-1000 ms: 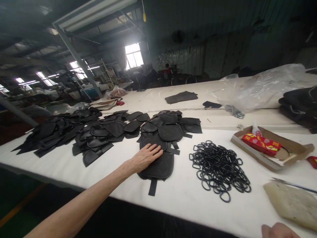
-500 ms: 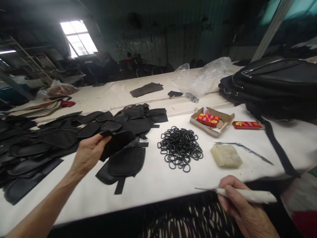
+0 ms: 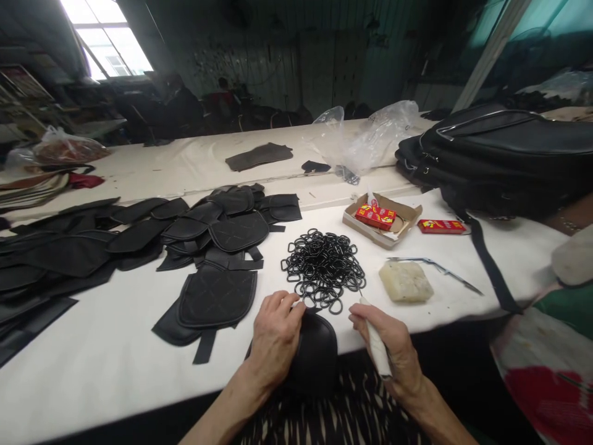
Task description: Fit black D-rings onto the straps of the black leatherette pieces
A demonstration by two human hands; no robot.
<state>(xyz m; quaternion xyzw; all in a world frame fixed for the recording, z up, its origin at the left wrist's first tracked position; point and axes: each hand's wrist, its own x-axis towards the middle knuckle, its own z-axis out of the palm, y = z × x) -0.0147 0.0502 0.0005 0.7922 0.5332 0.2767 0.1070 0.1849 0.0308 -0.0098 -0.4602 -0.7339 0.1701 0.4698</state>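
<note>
My left hand (image 3: 278, 334) is closed on a black leather flap piece (image 3: 317, 352) at the table's front edge, its fingers over the top of the piece. In my right hand (image 3: 393, 346) is an awl (image 3: 378, 346) with a white wrapped handle, its thin tip pointing up to the near right side of a pile of black D-rings (image 3: 323, 262). Left of my hands lies a quilted black flap (image 3: 218, 296) with a strap tab, on top of another piece.
More black flap pieces (image 3: 139, 241) are heaped at the left. To the right are a wax block (image 3: 406, 282), slim metal tweezers (image 3: 445, 269), a cardboard tray (image 3: 403, 238), a red box (image 3: 441, 227) and a black bag (image 3: 500, 154). Another person's arm (image 3: 572, 216) shows at the right edge.
My left hand has brought the black piece from above the flaps to the front edge before me. My right hand has moved left and up, turning the awl tip towards the rings.
</note>
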